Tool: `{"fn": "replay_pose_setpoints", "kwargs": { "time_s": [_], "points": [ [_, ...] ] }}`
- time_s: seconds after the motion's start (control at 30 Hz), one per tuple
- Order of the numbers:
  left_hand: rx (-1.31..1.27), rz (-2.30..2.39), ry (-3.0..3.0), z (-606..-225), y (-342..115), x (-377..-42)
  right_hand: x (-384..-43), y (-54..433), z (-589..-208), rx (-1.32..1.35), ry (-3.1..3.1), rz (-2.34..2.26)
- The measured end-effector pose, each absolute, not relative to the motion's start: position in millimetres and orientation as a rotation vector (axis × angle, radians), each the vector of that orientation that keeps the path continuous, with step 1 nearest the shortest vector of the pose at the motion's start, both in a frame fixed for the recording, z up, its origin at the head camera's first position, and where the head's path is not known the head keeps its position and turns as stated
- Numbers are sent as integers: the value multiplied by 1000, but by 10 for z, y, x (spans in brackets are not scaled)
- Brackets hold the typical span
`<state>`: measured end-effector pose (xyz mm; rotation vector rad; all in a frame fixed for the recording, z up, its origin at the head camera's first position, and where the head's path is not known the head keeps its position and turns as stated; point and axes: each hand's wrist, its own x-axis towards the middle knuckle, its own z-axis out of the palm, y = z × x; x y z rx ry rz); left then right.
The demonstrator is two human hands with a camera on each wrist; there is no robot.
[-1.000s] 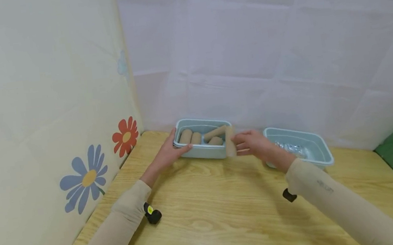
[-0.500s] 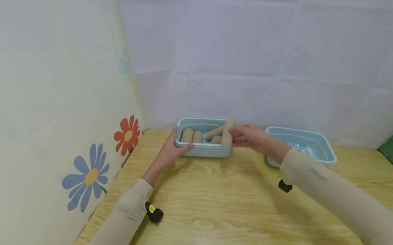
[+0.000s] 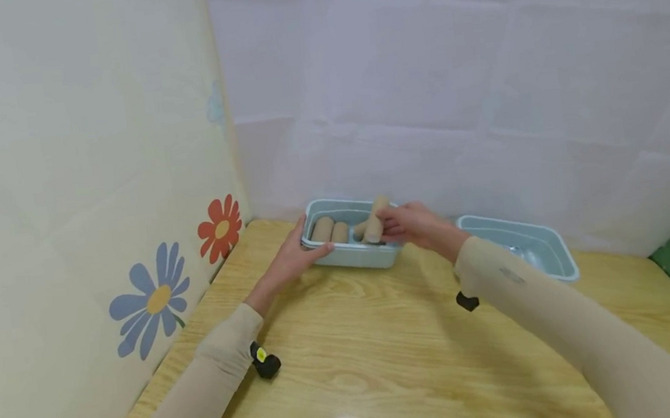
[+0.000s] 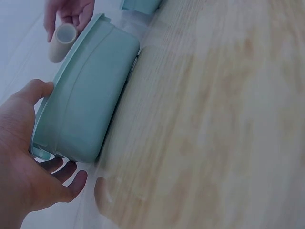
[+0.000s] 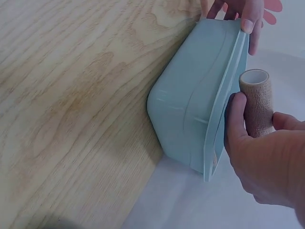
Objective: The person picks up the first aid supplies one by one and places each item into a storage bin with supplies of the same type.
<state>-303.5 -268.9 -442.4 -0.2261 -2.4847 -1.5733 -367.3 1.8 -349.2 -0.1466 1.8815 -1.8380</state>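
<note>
A light-blue plastic bin (image 3: pixel 356 257) stands at the back left of the table. My left hand (image 3: pixel 291 255) grips its left end, thumb on the front rim and fingers at the outer end. My right hand (image 3: pixel 416 225) pinches a tan bandage roll (image 5: pixel 259 107) between thumb and fingers. In the right wrist view its crinkled surface and hollow core show. The held roll is tilted above the right part of the bin. Inside the bin lie several like rolls, two side by side at the left, such as this tan roll (image 3: pixel 323 229); those at the right are partly hidden.
A second light-blue bin (image 3: pixel 550 255) stands to the right, partly behind my right forearm; something clear and shiny (image 3: pixel 515 250) lies in it. White sheeting (image 3: pixel 390 92) hangs close behind both bins. A flower-printed sheet (image 3: pixel 159 299) borders the wood-grain table (image 3: pixel 338 346) on the left.
My right hand has moved left and brought the held bandage roll from the bin's right end to above its inside. The left hand keeps its grip on the bin.
</note>
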Motion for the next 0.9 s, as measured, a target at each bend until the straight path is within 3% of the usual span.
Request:
{"fn": "replay_pose_setpoints", "kwargs": {
  "time_s": [0.43,0.73,0.9],
  "points": [
    [-270,-1591,-2443,-4382,-2612,-3000,-3703,-195,-3528,-99,1913,-1836],
    [-339,-1671,-2425,-4129,-2506,-2820,-3577,-329,-3556,-110,1991,-1906],
    [-350,-1685,-2399,-4272,-2487,-2932,-3497,-339,-3526,-156,2009,-1881]
  ]
}}
